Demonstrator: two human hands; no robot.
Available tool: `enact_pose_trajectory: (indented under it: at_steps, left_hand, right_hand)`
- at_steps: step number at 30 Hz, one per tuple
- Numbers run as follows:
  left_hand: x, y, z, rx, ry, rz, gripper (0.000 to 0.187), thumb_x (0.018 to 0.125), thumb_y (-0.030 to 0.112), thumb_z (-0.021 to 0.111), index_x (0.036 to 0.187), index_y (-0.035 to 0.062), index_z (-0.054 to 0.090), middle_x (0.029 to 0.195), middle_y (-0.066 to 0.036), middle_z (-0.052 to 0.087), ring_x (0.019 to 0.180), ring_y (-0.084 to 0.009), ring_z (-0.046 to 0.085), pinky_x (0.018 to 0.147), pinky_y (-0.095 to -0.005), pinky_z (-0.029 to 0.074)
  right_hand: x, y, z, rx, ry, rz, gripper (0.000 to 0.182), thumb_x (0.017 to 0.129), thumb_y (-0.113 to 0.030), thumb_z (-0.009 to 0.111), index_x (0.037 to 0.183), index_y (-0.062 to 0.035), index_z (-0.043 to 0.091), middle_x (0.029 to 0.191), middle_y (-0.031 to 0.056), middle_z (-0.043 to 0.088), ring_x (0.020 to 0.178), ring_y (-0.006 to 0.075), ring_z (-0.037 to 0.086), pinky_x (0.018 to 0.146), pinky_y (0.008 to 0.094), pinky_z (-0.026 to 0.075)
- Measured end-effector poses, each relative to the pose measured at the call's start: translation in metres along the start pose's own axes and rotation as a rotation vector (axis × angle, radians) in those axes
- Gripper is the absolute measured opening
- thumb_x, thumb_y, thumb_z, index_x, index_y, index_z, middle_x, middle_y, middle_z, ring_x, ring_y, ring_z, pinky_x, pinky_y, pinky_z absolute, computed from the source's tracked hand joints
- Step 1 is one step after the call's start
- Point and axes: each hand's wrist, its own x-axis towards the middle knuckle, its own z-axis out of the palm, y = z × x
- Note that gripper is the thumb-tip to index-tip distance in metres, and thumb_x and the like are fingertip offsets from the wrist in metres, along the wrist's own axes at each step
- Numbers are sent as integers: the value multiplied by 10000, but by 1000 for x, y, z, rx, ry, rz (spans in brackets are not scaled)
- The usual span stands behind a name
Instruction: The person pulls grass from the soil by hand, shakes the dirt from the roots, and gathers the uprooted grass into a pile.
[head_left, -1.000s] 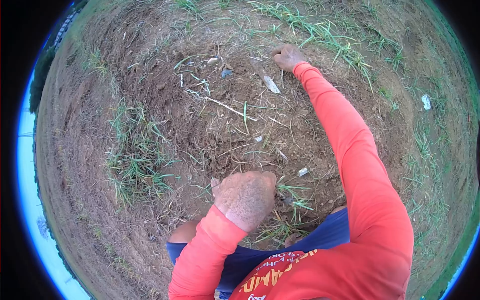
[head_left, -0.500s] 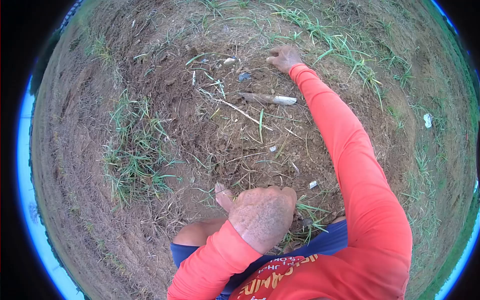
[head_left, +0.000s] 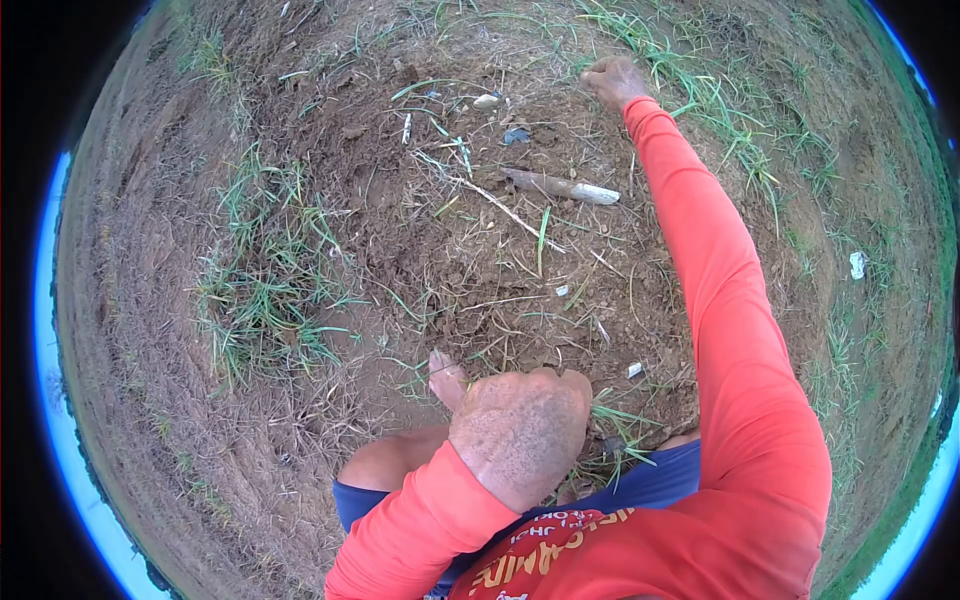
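Observation:
My left hand [head_left: 520, 430] is a closed fist in front of my body, its back turned up. Green grass blades [head_left: 622, 420] with a dark clump at their base show just beyond its right side; the curled fingers hide whether they grip the blades. With the arm stretched far forward, my right hand [head_left: 614, 80] is low over the soil, fingers curled in. What lies in them, if anything, I cannot make out. Close to that hand runs a strip of green grass [head_left: 700, 95]. A piece of wood with a pale end [head_left: 565, 187] lies on the soil nearer to me.
Loose brown soil [head_left: 480, 260] spreads ahead, strewn with dry stalks. A thick grass tuft [head_left: 265, 280] grows at the left. Small litter includes a pale stone [head_left: 487, 102], a dark blue scrap [head_left: 516, 135] and a white piece [head_left: 635, 369]. My bare foot [head_left: 446, 378] is beside my left hand.
My right hand has moved a little farther forward and to the right, toward the grass strip. The left fist stays nearly in place. The view has shifted slightly.

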Motion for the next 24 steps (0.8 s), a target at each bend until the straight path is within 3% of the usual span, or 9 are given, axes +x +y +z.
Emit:
enact_pose_trajectory:
  at_steps: [1,4,7,10,11,14,16,19,24]
  left_hand:
    - [0,2,-3,5,-9,-12,131,799,116,690,895,44,638,816,-179,712,774,-382,725,701,-487,573]
    - [-2,3,-5,18,-2,-9,145,789,122,704,889,45,633,817,-178,710,779,-379,724,704,-483,574]
    - [-3,0,-5,49,0,2,173,774,138,727,883,47,628,808,-171,704,781,-372,719,699,-475,575]
    - [-5,-3,-8,61,-27,-7,197,761,152,749,879,53,625,802,-160,697,789,-367,714,696,-467,577]
    - [-3,-4,-11,64,-34,-11,205,757,156,755,877,56,623,801,-156,694,792,-365,713,695,-465,577]
    - [3,-8,-19,47,-58,-23,227,739,151,776,878,64,619,818,-153,696,804,-363,714,696,-464,578]
    - [5,-15,-19,25,-54,-21,241,729,146,785,881,66,616,826,-156,694,795,-363,714,689,-461,579]
    - [10,-23,-27,33,-103,-81,255,720,142,792,883,67,610,830,-158,688,779,-362,715,676,-458,578]
    - [18,-41,-28,11,-118,-125,250,721,132,781,881,63,602,818,-157,676,744,-358,716,645,-450,576]
  right_hand:
    - [-2,-3,-12,-133,-59,-96,324,886,-349,674,1008,-73,790,1039,181,764,1008,396,719,925,478,562]
    - [-5,4,-26,84,36,-12,274,902,-294,679,1029,-76,785,987,143,777,944,333,743,872,435,581]
    - [-2,22,-48,614,293,282,211,959,-168,654,1089,-11,712,912,134,746,736,178,691,652,332,569]
    - [7,62,-51,641,187,303,159,973,-77,590,1086,1,668,914,150,743,690,159,677,566,284,539]
    - [37,115,-28,436,164,239,193,946,-83,600,1096,-21,704,942,142,760,758,216,720,658,338,586]
    - [22,112,-24,-180,102,30,284,901,-169,658,1160,-88,741,1022,138,774,886,287,746,813,387,601]
    - [53,128,-7,-525,-53,62,412,865,-358,703,1227,-167,751,1226,124,732,1093,322,706,990,400,544]
    - [61,96,6,-361,-18,346,460,894,-456,683,1230,-148,747,1350,129,672,1193,332,658,1031,410,515]
    - [75,99,23,-272,66,179,453,891,-436,688,1132,-61,766,1193,215,725,1146,392,682,1019,457,528]
